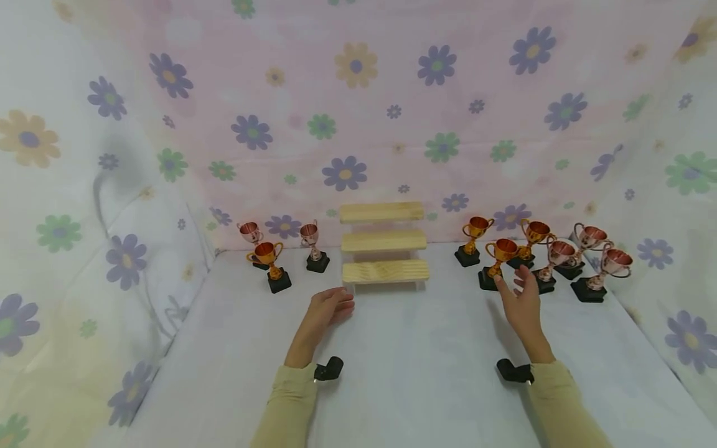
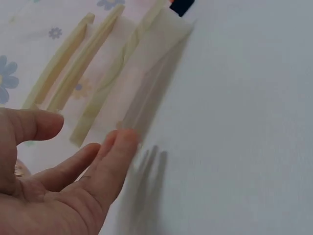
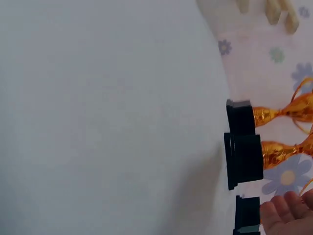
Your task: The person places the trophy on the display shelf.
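"Where is the gold cup [image 1: 504, 249] by the right hand [image 1: 523, 305]?"

"Upright on the right side of the table [image 1: 403, 361], near the front of a group of six. The thumb reaches to its black base; I can't tell whether they touch."

"Is that hand gripping anything?"

"Nothing that I can see. In the head view, thumb and fingers stand apart, the fingers slightly bent. The right wrist view shows only fingers at its lower right edge, with the thumb out of sight and the cup's bowl cut off. It does give the black bases side-on."

"And the left hand [image 1: 325, 311]?"

"Just before the left end of the steps [image 1: 385, 272], holding nothing. Its thumb is hard to make out from the head; the left wrist view shows it well apart from the fingers, whose shadows fall on the table."

"What else is around?"

"Two more gold cups [image 1: 475, 233] and three pink cups [image 1: 614, 260] on the right. Left of the steps, another gold cup [image 1: 266, 252] and two pink ones [image 1: 310, 234]. Flowered cloth [image 1: 386, 106] hangs behind."

"Anything in the way?"

"From the head, the right fingers partly hide a pink cup's base, and the left-side gold cup overlaps the pink one behind it."
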`<state>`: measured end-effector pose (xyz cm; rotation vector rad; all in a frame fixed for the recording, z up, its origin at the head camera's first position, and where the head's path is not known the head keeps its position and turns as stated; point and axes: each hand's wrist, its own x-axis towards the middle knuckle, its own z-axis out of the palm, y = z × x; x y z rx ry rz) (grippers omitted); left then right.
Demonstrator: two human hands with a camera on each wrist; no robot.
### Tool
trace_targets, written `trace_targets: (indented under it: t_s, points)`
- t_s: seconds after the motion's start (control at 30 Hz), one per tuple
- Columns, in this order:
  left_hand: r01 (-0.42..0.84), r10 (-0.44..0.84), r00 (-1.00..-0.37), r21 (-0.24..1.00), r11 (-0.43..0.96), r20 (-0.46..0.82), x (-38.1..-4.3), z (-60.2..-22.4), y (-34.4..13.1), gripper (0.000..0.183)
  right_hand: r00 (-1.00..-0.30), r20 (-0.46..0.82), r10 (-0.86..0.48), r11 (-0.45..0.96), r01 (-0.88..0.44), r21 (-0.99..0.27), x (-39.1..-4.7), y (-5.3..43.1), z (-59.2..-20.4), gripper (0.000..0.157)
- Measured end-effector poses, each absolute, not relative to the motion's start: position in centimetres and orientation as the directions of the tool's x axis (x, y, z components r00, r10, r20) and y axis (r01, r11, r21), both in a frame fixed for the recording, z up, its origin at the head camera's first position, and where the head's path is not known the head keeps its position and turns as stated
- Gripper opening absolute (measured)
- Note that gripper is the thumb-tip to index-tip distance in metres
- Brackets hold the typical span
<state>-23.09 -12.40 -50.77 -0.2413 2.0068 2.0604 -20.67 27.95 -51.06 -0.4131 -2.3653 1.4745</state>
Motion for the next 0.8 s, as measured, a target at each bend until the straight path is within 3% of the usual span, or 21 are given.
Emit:
trace_targets:
  t_s: [0.13,0.27,0.4,0.63,0.8]
  points:
    - [-0.312,0.027,-0.949,0.925,-0.219,-0.313,-24.3,-51.3,-11.2,0.041,-0.873,0.186,0.451,0.362,-0.011,-0.932,-22.7,29.1,-51.2,0.080]
    - [-0.307,-0.038,-0.941,0.897,-0.318,-0.335,-24.9,-52.1,-10.3,0.032,-0.852,0.249,0.461,0.342,-0.088,-0.936,-23.7,29.5,-51.2,0.082]
    - [-0.260,-0.091,-0.946,0.894,-0.365,-0.312,-25.1,-52.3,-10.1,0.032,-0.846,0.300,0.440,0.323,-0.163,-0.932,-24.2,29.4,-50.9,0.074]
    - [-0.222,-0.150,-0.938,0.876,-0.428,-0.311,-25.5,-52.4,-10.0,0.040,-0.827,0.368,0.426,0.274,-0.269,-0.923,-24.6,29.1,-50.6,0.048]
    - [-0.196,-0.191,-0.930,0.863,-0.465,-0.314,-25.9,-52.6,-9.6,0.038,-0.811,0.405,0.423,0.309,-0.291,-0.906,-23.2,27.8,-49.0,0.044]
